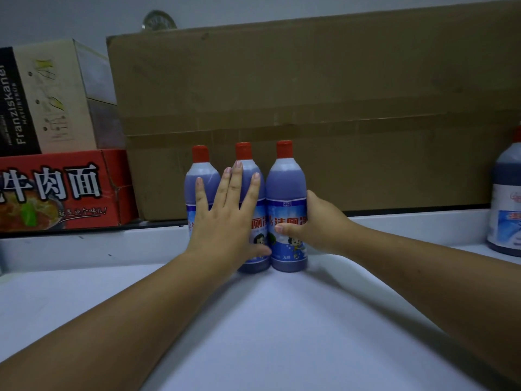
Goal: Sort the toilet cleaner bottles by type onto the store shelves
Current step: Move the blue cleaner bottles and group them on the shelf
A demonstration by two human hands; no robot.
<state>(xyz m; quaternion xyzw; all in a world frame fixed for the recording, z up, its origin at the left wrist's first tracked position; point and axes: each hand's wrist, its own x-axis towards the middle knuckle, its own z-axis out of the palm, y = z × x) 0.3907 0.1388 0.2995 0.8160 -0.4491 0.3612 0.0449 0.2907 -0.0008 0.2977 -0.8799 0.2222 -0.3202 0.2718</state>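
Three blue toilet cleaner bottles with red caps stand upright side by side on the white shelf (253, 320): a left bottle (201, 176), a middle bottle (248, 165) and a right bottle (286, 198). My left hand (225, 215) lies flat with straight, spread fingers against the fronts of the left and middle bottles. My right hand (315, 221) wraps around the right bottle from its right side, thumb across the label. A larger, wider blue bottle (507, 198) of another type stands apart at the far right edge.
A big brown cardboard box (310, 108) stands right behind the bottles. At the left, a red noodle carton (64, 190) carries a beige and black carton (48, 100). A raised white lip (112, 244) crosses the shelf behind the bottles.
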